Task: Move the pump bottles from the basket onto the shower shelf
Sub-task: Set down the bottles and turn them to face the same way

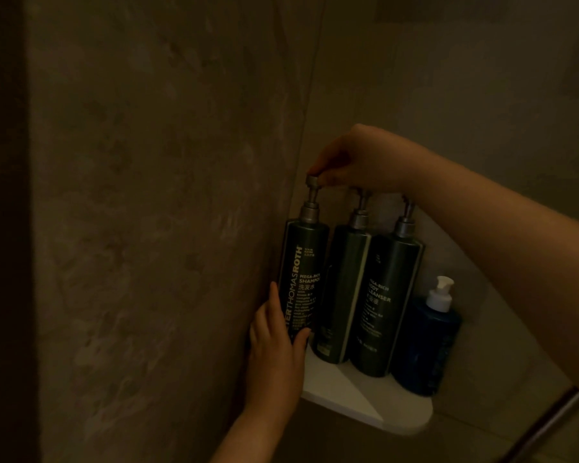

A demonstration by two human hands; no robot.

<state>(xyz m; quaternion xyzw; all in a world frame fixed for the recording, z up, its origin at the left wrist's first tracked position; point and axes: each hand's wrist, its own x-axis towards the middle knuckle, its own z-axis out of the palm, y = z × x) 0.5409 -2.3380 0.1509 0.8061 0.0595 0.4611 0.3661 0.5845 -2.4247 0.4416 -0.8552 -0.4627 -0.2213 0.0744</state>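
- The shampoo bottle (303, 279), a tall dark pump bottle, is seen at the left end of the white corner shelf (365, 396), against the stone-look wall (164, 228); whether its base is fully seated cannot be told, since the left hand hides it.
- The left hand (276, 342) is wrapped around the bottle's lower body, thumb in front and fingers behind.
- The right hand (355, 162) is pinched closed on the shampoo bottle's metal pump head (312, 182) from above.
- Beside it, touching or nearly so, a second dark bottle (343, 289) and the body cleanser bottle (386, 295) are stood upright, with a shorter blue pump bottle (427, 342) at the right.
- No basket is in view.
- The bottles are judged rigid plastic, fairly heavy if full, and tall enough to tip easily on the narrow shelf.
- A smooth, possibly slick surface is to be expected, so the body is the safer hold.
- The pump stem is judged the weak point: it may press down or dispense, and is best used only for steadying.
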